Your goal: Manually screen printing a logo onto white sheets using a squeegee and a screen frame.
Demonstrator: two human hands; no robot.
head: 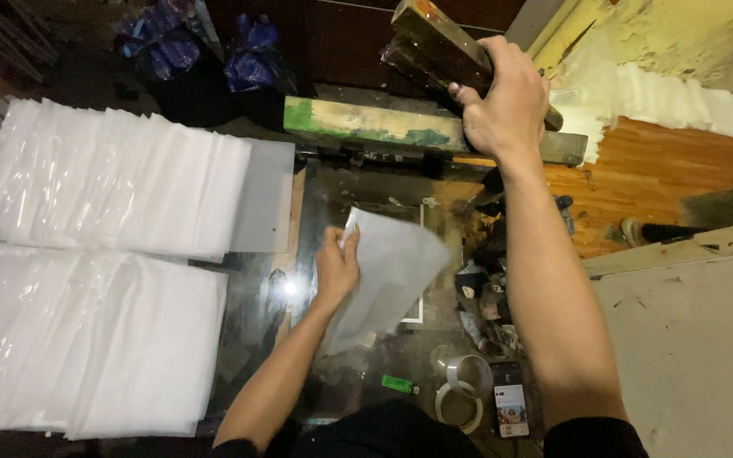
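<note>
Left hand [335, 270] pinches sheet [392, 271] at table [256, 314] centre; right hand [502, 106] grips block [434, 42] at far edge. Sheet stacks [103, 254] left.

Worktop [256, 314]: glossy black. Left of it, two stacks of clear-white plastic bags [112, 178], [86, 339]. Sheet [392, 271] in left hand [337, 270]: translucent grey-white. Wooden bar [366, 125] behind worktop: green-smeared, tan patches. Block [439, 38] in right hand [502, 106]: dark brown, yellow-stained. Right of worktop: orange-brown wood floor [663, 161]. Near edge: small green tag [397, 383], clear tape rolls [461, 386].
</note>
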